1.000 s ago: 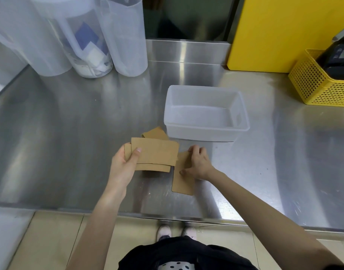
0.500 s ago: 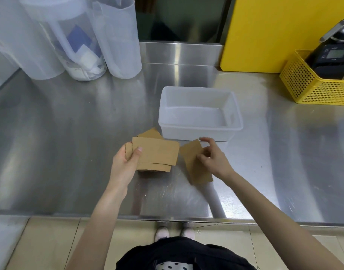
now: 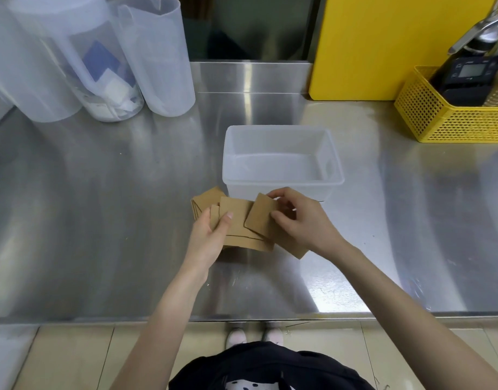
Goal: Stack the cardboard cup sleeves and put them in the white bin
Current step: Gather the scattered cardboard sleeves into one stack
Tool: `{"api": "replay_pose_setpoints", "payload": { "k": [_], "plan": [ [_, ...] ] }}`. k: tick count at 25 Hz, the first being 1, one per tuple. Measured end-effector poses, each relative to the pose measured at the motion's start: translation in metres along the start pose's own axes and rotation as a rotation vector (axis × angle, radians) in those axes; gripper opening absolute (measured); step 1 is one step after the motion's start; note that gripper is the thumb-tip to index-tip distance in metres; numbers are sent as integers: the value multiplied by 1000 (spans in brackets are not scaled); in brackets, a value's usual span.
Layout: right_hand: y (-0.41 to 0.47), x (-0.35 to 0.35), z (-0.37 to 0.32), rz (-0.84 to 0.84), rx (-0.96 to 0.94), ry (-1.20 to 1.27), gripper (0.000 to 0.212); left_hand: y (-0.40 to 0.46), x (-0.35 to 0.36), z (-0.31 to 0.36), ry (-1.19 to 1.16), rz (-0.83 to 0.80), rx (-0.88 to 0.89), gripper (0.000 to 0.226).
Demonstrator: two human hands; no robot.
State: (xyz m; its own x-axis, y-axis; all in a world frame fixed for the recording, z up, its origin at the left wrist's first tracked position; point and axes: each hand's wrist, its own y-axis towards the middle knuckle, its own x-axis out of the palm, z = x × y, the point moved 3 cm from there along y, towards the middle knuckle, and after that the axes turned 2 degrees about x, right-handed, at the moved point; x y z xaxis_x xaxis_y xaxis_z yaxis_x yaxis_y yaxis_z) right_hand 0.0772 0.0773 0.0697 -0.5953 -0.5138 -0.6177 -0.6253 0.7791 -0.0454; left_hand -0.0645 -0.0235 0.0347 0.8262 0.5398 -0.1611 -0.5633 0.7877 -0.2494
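Observation:
My left hand (image 3: 209, 236) grips a small stack of flat brown cardboard cup sleeves (image 3: 238, 220) by its left end, just above the steel counter. My right hand (image 3: 304, 223) holds one more sleeve (image 3: 261, 216) tilted, its upper corner lying over the right end of the stack. A further sleeve (image 3: 208, 197) lies on the counter behind the stack. The white bin (image 3: 281, 181) stands empty right behind both hands, its near wall almost touching my right fingers.
Three translucent plastic jugs (image 3: 154, 57) stand at the back left. A yellow board (image 3: 397, 43) leans at the back right, beside a yellow mesh basket (image 3: 450, 122) holding a black device. The counter's front edge (image 3: 242, 318) runs below my forearms.
My right hand lifted the single sleeve off the counter and carried it left onto the stack in my left hand. The left hand has stayed about where it was.

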Motion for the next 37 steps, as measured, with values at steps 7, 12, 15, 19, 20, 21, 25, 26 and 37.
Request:
{"api": "replay_pose_setpoints", "payload": {
  "k": [7,12,15,19,20,21,25,26,37],
  "plan": [
    [7,15,-6,-16,-42,-66,31,-5,14,4,45,-87,72,23],
    [2,19,-1,-17,-13,-92,31,-5,20,3,91,-88,89,43],
    [-3,14,5,19,25,-89,32,-5,22,2,82,-89,93,38],
    [-13,-6,32,42,193,52,47,-1,25,0,45,-121,93,31],
    [-17,-10,41,26,261,146,53,0,28,0,40,-138,96,31],
    [-22,-11,49,7,329,260,59,1,31,0,40,-157,103,31],
    [-36,-3,74,-37,438,627,65,-3,50,2,70,-249,165,31],
    [-38,-2,79,0,420,662,59,-4,54,0,75,-255,180,31],
    [-45,5,106,166,249,312,52,-2,79,-41,247,-250,186,34]
  ]
}}
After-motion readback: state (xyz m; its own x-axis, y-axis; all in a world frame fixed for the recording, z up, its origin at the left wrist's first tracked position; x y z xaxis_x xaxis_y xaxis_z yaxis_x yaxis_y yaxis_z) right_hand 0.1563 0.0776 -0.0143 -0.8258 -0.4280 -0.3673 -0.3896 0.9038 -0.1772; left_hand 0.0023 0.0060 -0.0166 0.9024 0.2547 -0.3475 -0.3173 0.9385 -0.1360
